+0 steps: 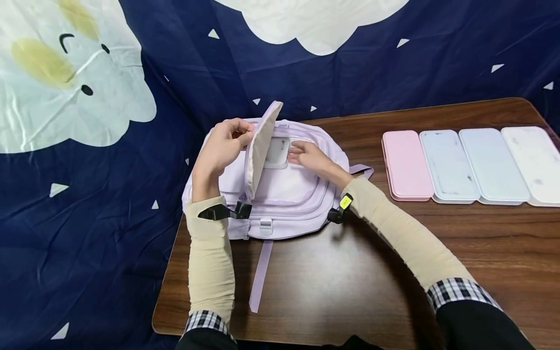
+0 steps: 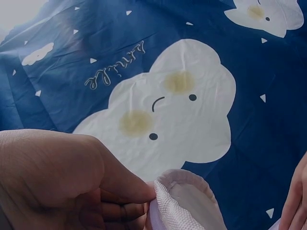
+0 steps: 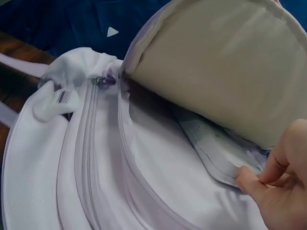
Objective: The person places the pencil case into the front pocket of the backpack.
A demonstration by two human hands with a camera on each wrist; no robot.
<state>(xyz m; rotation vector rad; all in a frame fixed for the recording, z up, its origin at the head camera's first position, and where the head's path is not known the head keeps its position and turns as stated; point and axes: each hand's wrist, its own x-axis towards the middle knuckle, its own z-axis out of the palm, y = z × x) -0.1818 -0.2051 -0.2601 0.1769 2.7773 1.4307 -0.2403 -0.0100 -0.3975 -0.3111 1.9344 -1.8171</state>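
A pale lilac backpack [image 1: 288, 189] lies on the table with its front pocket unzipped. My left hand [image 1: 225, 146] pinches the edge of the pocket's beige-lined flap [image 1: 262, 150] and holds it up. In the left wrist view, its thumb and fingers [image 2: 127, 201] meet at the flap's edge. Inside the pocket lies a white flat case [image 1: 277, 153], partly hidden by the flap. My right hand [image 1: 310, 158] reaches in from the right, and in the right wrist view its thumb and bent fingers [image 3: 283, 179] pinch the near end of the case.
To the right, a pink case [image 1: 407, 165], two pale blue cases [image 1: 449, 167] and another white case [image 1: 531, 165] lie side by side on the wooden table [image 1: 332, 282]. A lilac strap [image 1: 261, 277] trails toward the front edge. A navy cloth [image 1: 183, 63] hangs behind.
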